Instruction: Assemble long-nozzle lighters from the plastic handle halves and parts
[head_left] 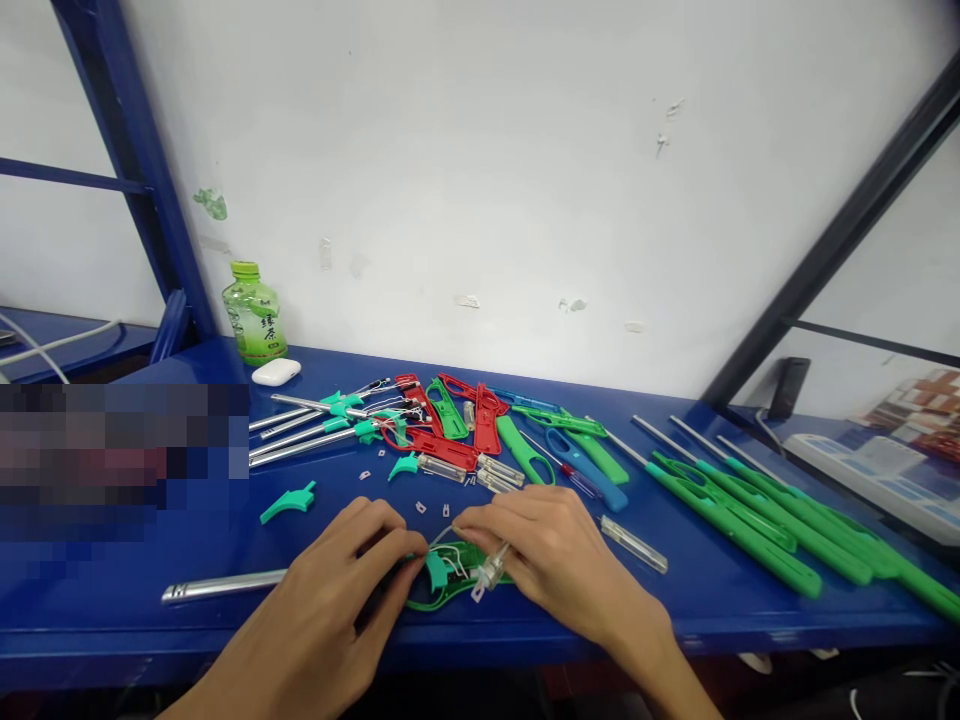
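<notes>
In the head view, a partly assembled lighter lies at the table's front edge, with a green half shell and a long metal tube pointing left. A teal trigger and white wires sit in the shell. My left hand is closed at the shell's left end, its thumb and finger pinching there. My right hand is closed around a clear plastic fuel tank above the shell's right part. Its fingertips also pinch a thin whitish tube that runs towards my left fingertips. A small pale clip shows below the tank.
Behind my hands lie metal tubes with teal triggers, red shells, clear tanks, a screwdriver and a loose teal trigger. Several green lighters lie right. A bottle and white case stand back left.
</notes>
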